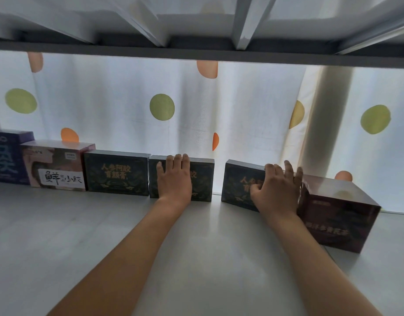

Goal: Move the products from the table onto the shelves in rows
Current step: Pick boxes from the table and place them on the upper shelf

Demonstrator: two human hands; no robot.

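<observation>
- We see six boxes standing upright in a row along the far edge of a white shelf (105, 224), printed fronts facing us and long axes running left to right.
- From the left: a blue box (7, 158), a pink box (57, 165), then three dark green boxes with gold lettering, and a maroon box (337, 213) at the right end, turned at an angle so one corner points toward us.
- The first green box (116, 173) stands just beside the pink one and touches the second green box (201, 179).
- A gap separates the second green box from the third green box (239, 183), which leans slightly off the line.
- Our left hand (173, 181) lies flat on the front of the second green box, fingers (178, 159) straight and hooked just over its top edge.
- Our right hand (278, 190) grasps the third green box at its right end, fingers (287, 167) curled over the top, thumb on the front, beside the maroon box.
- A polka-dot curtain (196, 106) hangs behind the row.
</observation>
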